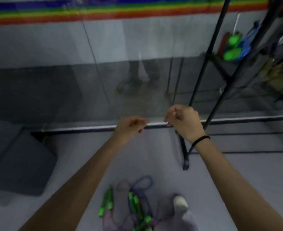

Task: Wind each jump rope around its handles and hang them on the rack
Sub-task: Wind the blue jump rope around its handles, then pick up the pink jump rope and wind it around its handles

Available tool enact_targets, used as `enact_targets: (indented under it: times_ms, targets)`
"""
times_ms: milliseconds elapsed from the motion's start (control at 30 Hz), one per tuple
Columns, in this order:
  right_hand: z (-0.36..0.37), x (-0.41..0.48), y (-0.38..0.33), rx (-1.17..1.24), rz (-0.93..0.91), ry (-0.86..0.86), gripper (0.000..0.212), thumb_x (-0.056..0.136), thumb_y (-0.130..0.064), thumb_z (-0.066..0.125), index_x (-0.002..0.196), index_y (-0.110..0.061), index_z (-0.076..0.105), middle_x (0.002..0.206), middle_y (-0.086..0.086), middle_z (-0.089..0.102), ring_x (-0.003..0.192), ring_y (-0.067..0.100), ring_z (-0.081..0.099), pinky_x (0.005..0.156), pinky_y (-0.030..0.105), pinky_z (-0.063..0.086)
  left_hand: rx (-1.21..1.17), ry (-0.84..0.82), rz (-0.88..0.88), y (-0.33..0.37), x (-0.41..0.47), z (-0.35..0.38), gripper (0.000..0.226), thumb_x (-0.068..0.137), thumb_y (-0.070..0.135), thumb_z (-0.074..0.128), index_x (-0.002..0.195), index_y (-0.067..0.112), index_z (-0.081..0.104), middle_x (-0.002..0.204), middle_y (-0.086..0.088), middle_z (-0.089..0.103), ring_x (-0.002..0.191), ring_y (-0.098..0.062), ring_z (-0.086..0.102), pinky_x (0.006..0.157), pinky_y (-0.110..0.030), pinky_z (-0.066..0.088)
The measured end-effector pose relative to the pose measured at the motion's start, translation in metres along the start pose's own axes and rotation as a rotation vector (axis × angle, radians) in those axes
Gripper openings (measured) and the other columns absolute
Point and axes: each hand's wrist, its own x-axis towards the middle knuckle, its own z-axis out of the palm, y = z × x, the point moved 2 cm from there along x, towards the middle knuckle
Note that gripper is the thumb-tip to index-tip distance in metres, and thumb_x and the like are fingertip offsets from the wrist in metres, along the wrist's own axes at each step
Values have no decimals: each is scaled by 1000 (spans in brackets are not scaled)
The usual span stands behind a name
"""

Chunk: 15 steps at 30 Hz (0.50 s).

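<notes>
Several jump ropes with bright green handles (106, 204) lie in a loose pile on the pale floor at the bottom centre, with a blue-purple rope loop (144, 181) among them. A black metal rack (209, 52) stands at the right. Green-handled ropes (232, 47) and a blue rope (249, 41) hang on it at the upper right. My left hand (130, 125) and my right hand (182, 120) are raised side by side, well above the pile and just left of the rack's front leg. Both have curled fingers, and I see nothing in them. The picture is blurred.
A mirrored wall (54, 47) with a metal rail (80, 128) at its foot faces me, under a rainbow stripe (104, 12). Dark floor mats (20, 164) lie at the left. My foot in a white sock (180, 202) is next to the rope pile. The rack's foot (185, 165) rests close ahead.
</notes>
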Motion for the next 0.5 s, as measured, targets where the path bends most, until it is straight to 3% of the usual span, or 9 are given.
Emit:
enact_targets:
  times_ms: [67,167,333,500]
  targets:
    - [40,-28,10,77,80,-147,36,82,1,56,60,-27,57,73,10,68,67,20,67,53,18,51,-35,-4,-68,-37,-44,-16,12,82,-2,61,85,9,64,40,10,56,40,2,47,48,-11,39]
    - [95,-65,33,107,191,-375,27,81,1,56,64,-19,59,75,12,66,58,10,62,43,7,40,-59,49,-182,-88,-95,-31,21,82,-12,56,79,7,64,39,7,55,39,2,46,46,-9,38]
    - [192,-109,130,33,323,-590,13,84,-11,54,75,-13,62,74,7,69,59,10,62,46,9,43,-40,93,-339,-209,-139,-20,28,84,-6,57,70,16,65,45,7,62,43,0,54,50,-13,45]
    - [313,-144,278,-45,313,-693,19,85,-7,52,67,-14,57,68,8,66,58,12,62,62,20,53,-74,139,-346,-370,-148,30,25,87,-7,53,76,12,64,46,8,63,43,2,57,50,-10,47]
